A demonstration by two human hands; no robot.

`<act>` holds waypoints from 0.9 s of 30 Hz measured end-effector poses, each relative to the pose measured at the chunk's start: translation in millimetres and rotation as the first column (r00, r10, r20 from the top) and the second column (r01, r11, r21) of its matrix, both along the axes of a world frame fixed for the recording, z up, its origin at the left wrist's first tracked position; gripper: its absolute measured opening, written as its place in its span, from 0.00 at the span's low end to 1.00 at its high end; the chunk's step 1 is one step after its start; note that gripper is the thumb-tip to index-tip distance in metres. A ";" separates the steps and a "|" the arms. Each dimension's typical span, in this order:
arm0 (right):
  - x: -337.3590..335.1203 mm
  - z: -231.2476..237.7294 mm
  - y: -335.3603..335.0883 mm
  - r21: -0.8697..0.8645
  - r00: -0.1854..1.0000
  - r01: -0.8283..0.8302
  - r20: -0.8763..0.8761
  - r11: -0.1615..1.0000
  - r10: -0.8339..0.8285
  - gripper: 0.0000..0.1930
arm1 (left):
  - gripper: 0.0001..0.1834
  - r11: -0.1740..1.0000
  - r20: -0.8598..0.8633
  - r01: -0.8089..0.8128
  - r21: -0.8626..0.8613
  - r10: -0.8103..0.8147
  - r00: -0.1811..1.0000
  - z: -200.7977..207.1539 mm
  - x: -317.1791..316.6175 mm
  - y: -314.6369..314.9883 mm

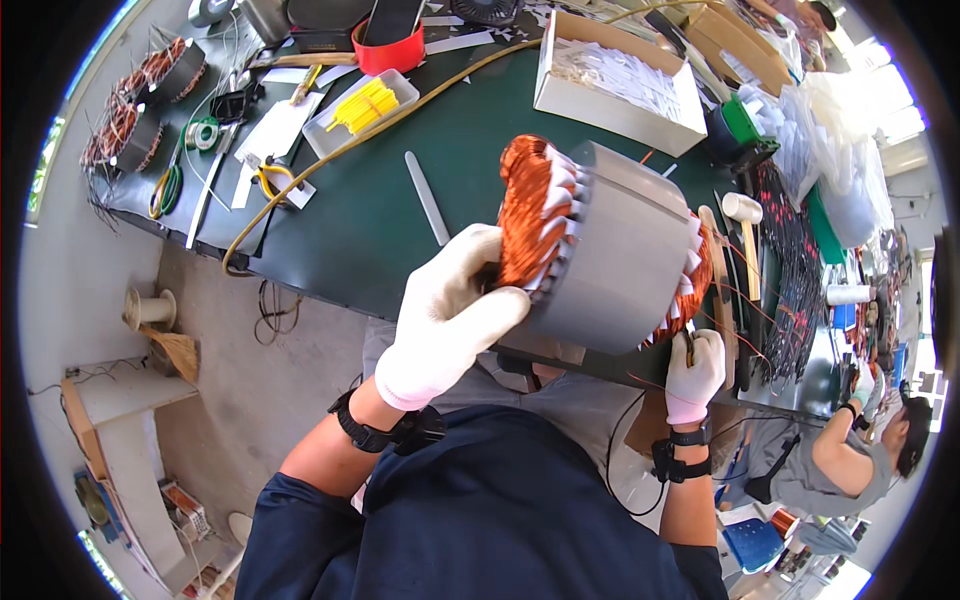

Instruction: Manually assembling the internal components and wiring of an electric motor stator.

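Observation:
A large motor stator (630,245) with a smooth grey cylindrical body lies tilted near the table's front edge. Thick orange copper windings (525,215) bulge from its left end, with white pointed insulation slips between them. Gloved in white, my left hand (445,320) grips this end, thumb in front and the other fingers partly hidden behind the coil. At the opposite end, my right hand (697,375), also gloved, is closed just below the right windings (695,275). Something small and dark shows between its fingertips, too hidden to name. Thin copper wires trail beside that hand.
The green table (340,240) carries a white box of paper slips (620,85), a tray of yellow pieces (360,105), a mallet (745,225), and a flat pale strip (427,197). A long hose (400,118) crosses it. Another person (850,450) works at right.

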State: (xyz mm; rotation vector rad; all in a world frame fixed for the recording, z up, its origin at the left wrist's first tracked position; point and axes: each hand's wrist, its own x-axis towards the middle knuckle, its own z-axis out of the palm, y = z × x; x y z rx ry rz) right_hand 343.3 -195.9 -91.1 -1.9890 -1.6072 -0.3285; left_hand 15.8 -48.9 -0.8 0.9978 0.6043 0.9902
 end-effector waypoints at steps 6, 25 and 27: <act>-4.0 0.7 3.1 -0.007 0.999 0.013 0.041 1.000 -0.012 0.13 | 0.19 0.997 -0.075 0.044 0.065 -0.039 0.996 -1.1 -4.6 5.0; -3.8 5.3 6.1 -0.023 0.999 0.041 0.011 0.999 -0.040 0.12 | 0.30 0.993 -0.139 -0.010 0.119 0.027 0.990 -6.0 -5.3 9.4; -3.0 6.4 6.7 -0.009 0.999 0.043 -0.004 0.999 -0.043 0.12 | 0.34 0.987 -0.193 -0.072 0.141 0.099 0.976 -5.9 -8.8 8.6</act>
